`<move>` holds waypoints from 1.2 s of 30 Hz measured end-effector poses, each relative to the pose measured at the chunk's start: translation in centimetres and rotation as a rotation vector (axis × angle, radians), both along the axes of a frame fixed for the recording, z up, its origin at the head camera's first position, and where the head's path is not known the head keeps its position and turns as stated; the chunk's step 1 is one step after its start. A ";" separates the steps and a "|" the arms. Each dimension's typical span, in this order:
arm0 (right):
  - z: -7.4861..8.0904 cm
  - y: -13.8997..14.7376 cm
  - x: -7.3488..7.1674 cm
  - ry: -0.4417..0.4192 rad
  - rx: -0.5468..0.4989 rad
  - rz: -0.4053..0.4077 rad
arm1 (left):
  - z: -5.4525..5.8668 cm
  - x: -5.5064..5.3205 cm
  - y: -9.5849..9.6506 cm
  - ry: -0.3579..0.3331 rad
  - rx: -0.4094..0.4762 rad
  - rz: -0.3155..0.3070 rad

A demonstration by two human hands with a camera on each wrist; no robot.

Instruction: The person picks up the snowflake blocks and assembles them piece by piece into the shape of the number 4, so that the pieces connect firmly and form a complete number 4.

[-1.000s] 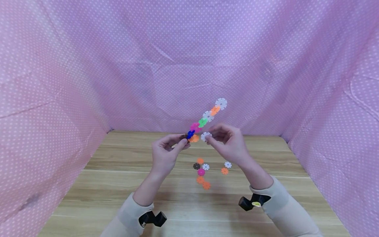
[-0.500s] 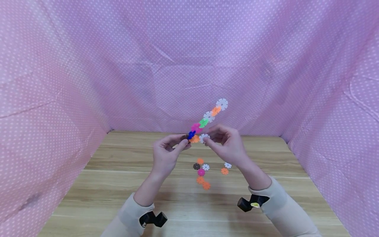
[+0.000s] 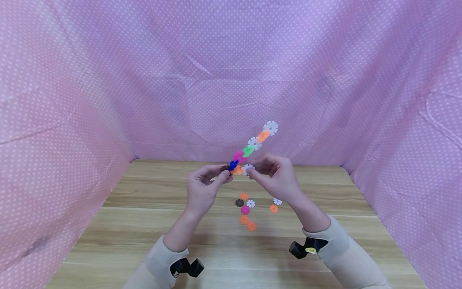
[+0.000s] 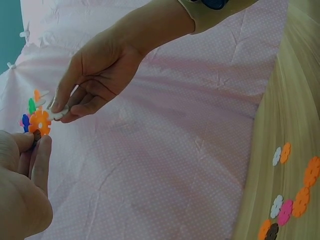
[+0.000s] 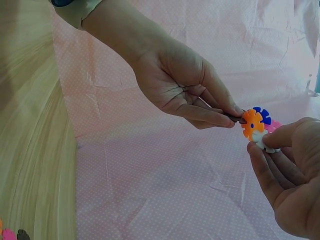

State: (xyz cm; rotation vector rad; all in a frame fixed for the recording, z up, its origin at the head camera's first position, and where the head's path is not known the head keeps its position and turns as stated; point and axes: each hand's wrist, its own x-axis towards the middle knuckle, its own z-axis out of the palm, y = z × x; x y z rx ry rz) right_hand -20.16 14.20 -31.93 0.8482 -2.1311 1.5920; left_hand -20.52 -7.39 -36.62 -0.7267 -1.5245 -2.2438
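My left hand pinches a brown notched disc between thumb and fingers, partly hidden by them. Joined to it are a blue disc and an orange disc. From the blue one a chain slants up and right: a pink disc, a green disc, a white disc, an orange disc and a white end disc. A separate white disc is pinched in my right hand, its edge right at the orange disc beside the blue one.
On the wooden table below the hands lies a loose group of notched discs, among them a pink disc and a brown disc. A white disc and an orange disc lie further right. Pink dotted cloth surrounds the table.
My right hand has moved slightly left, bringing its white disc from a small gap up against the orange disc. The left hand and the chain have shifted only a little.
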 end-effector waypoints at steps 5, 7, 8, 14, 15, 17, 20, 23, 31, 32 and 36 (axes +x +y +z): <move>-0.1 0.1 0.1 -0.002 0.031 -0.014 | -0.1 -0.1 0.1 0.017 -0.004 -0.017; -0.1 0.2 0.1 0.000 0.040 -0.016 | -0.1 -0.1 0.1 0.019 -0.004 -0.024; -0.1 0.2 0.0 0.002 0.041 -0.016 | -0.2 -0.1 0.1 0.017 -0.007 -0.023; -0.1 0.2 0.1 0.007 0.026 -0.015 | -0.1 0.0 0.2 0.002 -0.007 -0.020; -0.1 0.1 0.1 0.008 0.023 -0.015 | -0.1 0.0 0.2 -0.002 -0.004 -0.021; -0.1 0.1 0.0 0.009 0.020 -0.016 | 0.0 0.0 0.3 -0.007 0.000 -0.022; -0.1 0.2 0.0 0.016 0.016 -0.012 | 0.1 0.0 0.4 -0.007 0.012 -0.026; -0.1 0.2 -0.1 0.022 0.020 0.003 | 0.2 0.0 0.3 -0.001 0.027 -0.031; -1.3 1.0 -0.5 -0.049 0.086 0.013 | 0.5 0.1 -0.2 0.011 0.055 -0.011; -1.5 1.1 -0.6 -0.064 0.101 0.009 | 0.5 0.1 -0.3 0.011 0.058 -0.009; -2.6 1.6 -1.3 -0.121 0.160 -0.009 | 0.6 0.1 -0.7 0.017 0.071 -0.008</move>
